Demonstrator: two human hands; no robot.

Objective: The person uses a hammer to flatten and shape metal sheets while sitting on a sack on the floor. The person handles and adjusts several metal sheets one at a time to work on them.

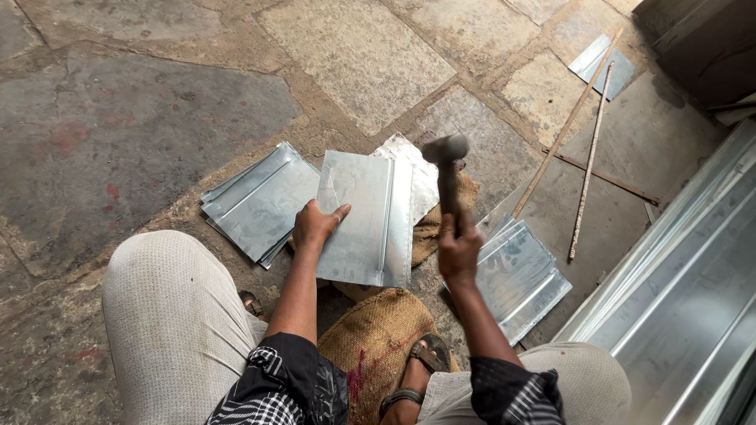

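Left hand [315, 224] pressed flat on a folded, silvery galvanised metal sheet [364, 219]. Right hand [458, 250] gripping a dark wooden-handled mallet [446, 167], raised just above the sheet.

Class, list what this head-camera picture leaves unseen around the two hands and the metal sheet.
- Head view: what lies under the metal sheet; the sheet and left hand cover it.
- Hammer handle's lower end, wrapped by the right hand.
- Hammer head: motion-blurred.
- Long metal panels: cut off at the right edge.

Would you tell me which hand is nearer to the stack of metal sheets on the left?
Left. The left hand rests right beside the stack; the right hand grips a hammer farther off.
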